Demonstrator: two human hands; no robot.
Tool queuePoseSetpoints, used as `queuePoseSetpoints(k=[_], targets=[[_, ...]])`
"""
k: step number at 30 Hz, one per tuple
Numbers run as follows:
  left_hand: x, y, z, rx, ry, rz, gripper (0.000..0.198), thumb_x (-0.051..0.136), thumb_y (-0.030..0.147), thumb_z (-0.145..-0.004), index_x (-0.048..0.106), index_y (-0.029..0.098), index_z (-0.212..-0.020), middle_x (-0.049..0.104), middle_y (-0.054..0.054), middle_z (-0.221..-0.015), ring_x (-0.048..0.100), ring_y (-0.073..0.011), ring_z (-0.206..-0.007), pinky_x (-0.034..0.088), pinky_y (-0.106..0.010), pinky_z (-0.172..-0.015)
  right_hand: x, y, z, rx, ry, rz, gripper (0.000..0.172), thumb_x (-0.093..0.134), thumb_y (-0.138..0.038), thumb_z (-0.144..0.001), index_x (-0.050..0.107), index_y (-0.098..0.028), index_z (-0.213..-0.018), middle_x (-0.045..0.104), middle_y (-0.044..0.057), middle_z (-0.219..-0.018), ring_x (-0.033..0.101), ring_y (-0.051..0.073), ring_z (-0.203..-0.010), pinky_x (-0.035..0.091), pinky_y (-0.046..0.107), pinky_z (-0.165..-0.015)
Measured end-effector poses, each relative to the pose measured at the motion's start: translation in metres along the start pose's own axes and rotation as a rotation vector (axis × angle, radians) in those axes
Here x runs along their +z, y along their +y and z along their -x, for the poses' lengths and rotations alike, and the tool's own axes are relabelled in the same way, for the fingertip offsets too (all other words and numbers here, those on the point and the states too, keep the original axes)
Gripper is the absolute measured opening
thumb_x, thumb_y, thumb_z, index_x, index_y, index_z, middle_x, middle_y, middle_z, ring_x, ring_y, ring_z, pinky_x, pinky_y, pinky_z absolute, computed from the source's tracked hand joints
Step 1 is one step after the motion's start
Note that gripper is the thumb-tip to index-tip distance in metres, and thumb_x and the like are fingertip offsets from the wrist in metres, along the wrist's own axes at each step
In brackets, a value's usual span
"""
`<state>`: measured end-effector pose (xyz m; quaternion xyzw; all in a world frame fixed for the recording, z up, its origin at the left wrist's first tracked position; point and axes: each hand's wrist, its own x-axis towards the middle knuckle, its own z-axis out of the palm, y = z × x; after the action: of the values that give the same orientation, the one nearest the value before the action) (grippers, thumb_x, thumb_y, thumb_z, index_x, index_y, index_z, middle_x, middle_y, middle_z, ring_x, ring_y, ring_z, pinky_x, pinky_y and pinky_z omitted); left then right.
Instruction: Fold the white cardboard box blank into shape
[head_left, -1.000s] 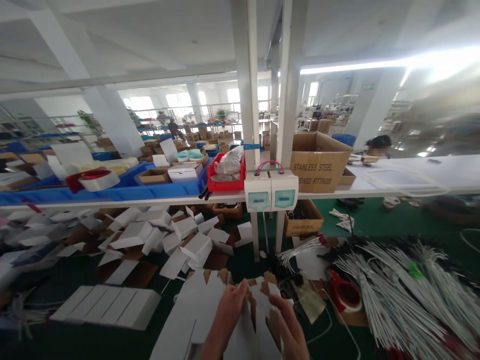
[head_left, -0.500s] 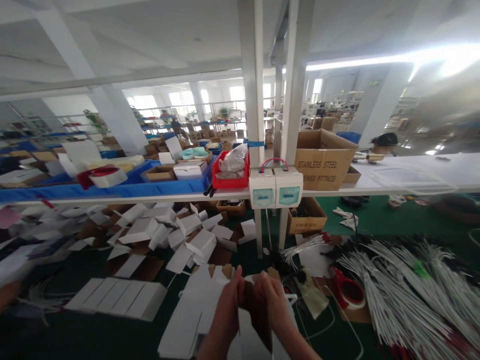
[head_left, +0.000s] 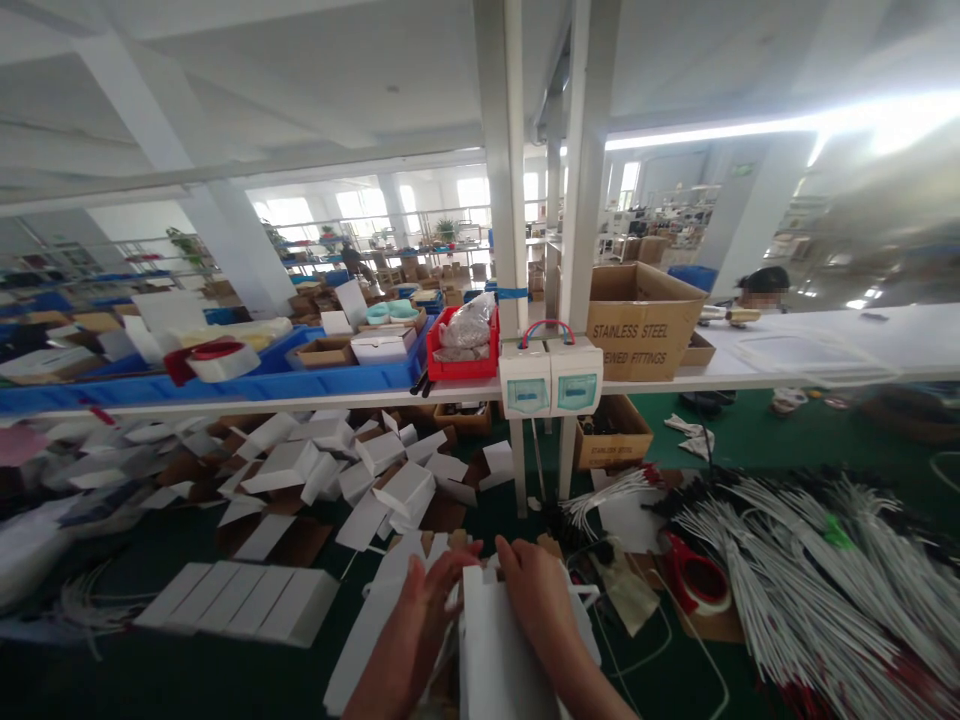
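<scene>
My left hand (head_left: 420, 615) and my right hand (head_left: 536, 600) both grip a white cardboard box (head_left: 499, 650) near the bottom middle of the view. The box stands folded into a tall shape between the two hands, with its top flaps at my fingertips. Under it lies a stack of flat white box blanks (head_left: 367, 630) with brown inner sides, on the green table (head_left: 225, 680).
A row of folded white boxes (head_left: 240, 600) lies to the left, with a heap of loose ones (head_left: 352, 470) behind. White tubes (head_left: 817, 580) pile up at right beside a red tape dispenser (head_left: 694, 580). A shelf carries a red bin (head_left: 461, 350), blue trays and a cardboard carton (head_left: 641, 325). A person sits far right.
The flat blank that my hands held has been folded up into a closed white box shape. My hands have shifted slightly along its top edge.
</scene>
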<state>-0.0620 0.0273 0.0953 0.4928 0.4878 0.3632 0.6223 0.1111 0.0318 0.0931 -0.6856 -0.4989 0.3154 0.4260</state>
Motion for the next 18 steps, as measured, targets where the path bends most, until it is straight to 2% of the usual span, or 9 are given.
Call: queuePoseSetpoints(k=[2,4,6,8,11,12,14,16,18], targets=[[-0.004,-0.004,0.001,0.040,0.018,-0.049,0.098,0.052,0.104,-0.062,0.078,0.024,-0.112,0.063,-0.019,-0.155,0.049,-0.0446,-0.151,0.039,-0.058,-0.124,-0.001,0.000,0.001,0.001,-0.004,0.007,0.048,0.057,-0.059,-0.094,0.054,-0.030,-0.055,0.063,0.007,-0.059,0.048,0.023,-0.059,0.020,0.038,-0.065],[-0.005,-0.007,0.004,0.135,0.020,-0.139,0.086,0.074,0.091,-0.062,0.080,0.022,-0.114,0.064,-0.020,-0.150,0.043,-0.0456,-0.152,0.031,-0.057,-0.128,-0.003,0.000,0.001,-0.006,-0.018,-0.010,0.050,0.055,-0.062,-0.095,0.057,-0.029,-0.058,0.064,0.006,-0.060,0.048,0.022,-0.059,0.021,0.037,-0.064],[-0.003,-0.008,0.009,0.244,-0.012,-0.216,0.066,0.071,0.081,-0.076,0.083,0.022,-0.103,0.069,-0.018,-0.133,0.056,-0.0422,-0.136,0.042,-0.053,-0.119,-0.006,-0.001,0.000,-0.015,-0.032,-0.044,0.055,0.052,-0.067,-0.095,0.054,-0.028,-0.057,0.059,0.003,-0.058,0.046,0.021,-0.059,0.022,0.036,-0.061],[0.000,-0.008,0.014,0.285,-0.038,-0.213,0.059,0.069,0.077,-0.081,0.084,0.020,-0.086,0.069,-0.014,-0.113,0.064,-0.0368,-0.114,0.051,-0.045,-0.103,-0.011,-0.001,-0.002,-0.030,-0.040,-0.096,0.059,0.046,-0.071,-0.097,0.049,-0.028,-0.056,0.052,0.001,-0.057,0.045,0.020,-0.059,0.025,0.034,-0.059],[0.005,-0.008,0.019,0.165,-0.021,0.010,0.059,0.075,0.077,-0.075,0.083,0.020,-0.090,0.066,-0.008,-0.106,0.063,-0.0304,-0.100,0.053,-0.039,-0.089,-0.023,0.008,-0.001,-0.086,-0.063,-0.179,0.057,0.051,-0.071,-0.094,0.056,-0.026,-0.059,0.053,0.000,-0.064,0.050,0.020,-0.065,0.036,0.032,-0.061],[0.007,-0.008,0.020,0.127,-0.015,0.078,0.062,0.076,0.079,-0.072,0.082,0.020,-0.090,0.066,-0.008,-0.105,0.062,-0.0294,-0.098,0.053,-0.038,-0.087,-0.027,0.013,0.001,-0.109,-0.067,-0.207,0.051,0.059,-0.070,-0.091,0.066,-0.025,-0.067,0.061,0.001,-0.073,0.057,0.021,-0.074,0.042,0.032,-0.068],[0.011,-0.009,0.020,0.080,-0.021,0.143,0.066,0.076,0.083,-0.068,0.079,0.020,-0.086,0.066,-0.007,-0.101,0.061,-0.0277,-0.093,0.053,-0.037,-0.084,-0.032,0.027,0.006,-0.120,-0.081,-0.272,0.045,0.070,-0.068,-0.085,0.078,-0.026,-0.100,0.073,0.007,-0.105,0.067,0.027,-0.101,0.051,0.034,-0.087],[0.015,-0.009,0.019,0.075,-0.033,0.126,0.069,0.075,0.087,-0.063,0.073,0.019,-0.074,0.068,-0.008,-0.098,0.060,-0.0266,-0.090,0.052,-0.036,-0.080,-0.033,0.041,0.012,-0.033,-0.192,-0.437,0.062,0.072,-0.069,-0.085,0.071,-0.030,-0.132,0.072,0.010,-0.130,0.066,0.031,-0.122,0.051,0.041,-0.102],[0.019,-0.009,0.017,0.080,-0.048,0.105,0.072,0.073,0.091,-0.059,0.067,0.020,-0.067,0.068,-0.008,-0.094,0.059,-0.0247,-0.084,0.051,-0.035,-0.076,-0.032,0.052,0.017,0.067,-0.371,-0.614,0.066,0.072,-0.069,-0.087,0.067,-0.032,-0.141,0.074,0.009,-0.130,0.068,0.031,-0.122,0.051,0.044,-0.105]])
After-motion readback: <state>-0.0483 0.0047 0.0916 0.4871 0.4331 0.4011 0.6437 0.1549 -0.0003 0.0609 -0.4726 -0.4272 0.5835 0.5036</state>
